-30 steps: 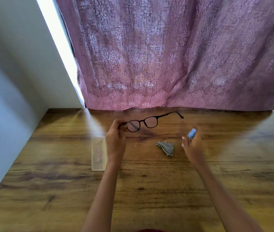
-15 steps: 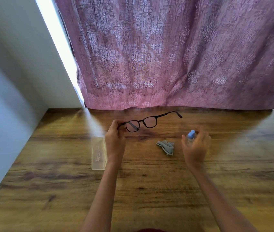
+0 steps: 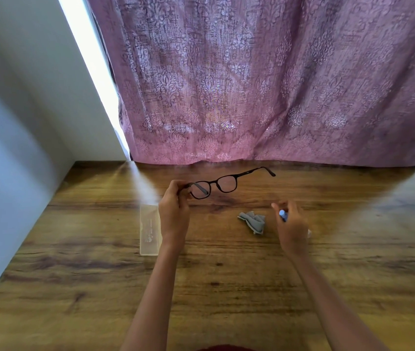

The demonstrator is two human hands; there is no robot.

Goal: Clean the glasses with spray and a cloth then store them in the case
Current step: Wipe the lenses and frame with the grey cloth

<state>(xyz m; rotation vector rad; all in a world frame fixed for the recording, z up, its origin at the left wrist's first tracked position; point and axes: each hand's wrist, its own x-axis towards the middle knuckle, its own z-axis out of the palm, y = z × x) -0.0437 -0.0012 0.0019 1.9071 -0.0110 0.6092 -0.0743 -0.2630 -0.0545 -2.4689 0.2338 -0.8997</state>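
Our left grip pinches the likely light, fragile dark plastic-framed glasses at one frame corner; our right grip wraps the small blue-capped spray bottle.

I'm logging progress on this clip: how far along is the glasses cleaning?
Done: the glasses are out of the case. In hand: the left hand grips them by one end above the table; the right hand holds the spray bottle; whether spray has landed cannot be told. Left: wiping, as the cloth lies crumpled on the table, untouched, then storing in the case.
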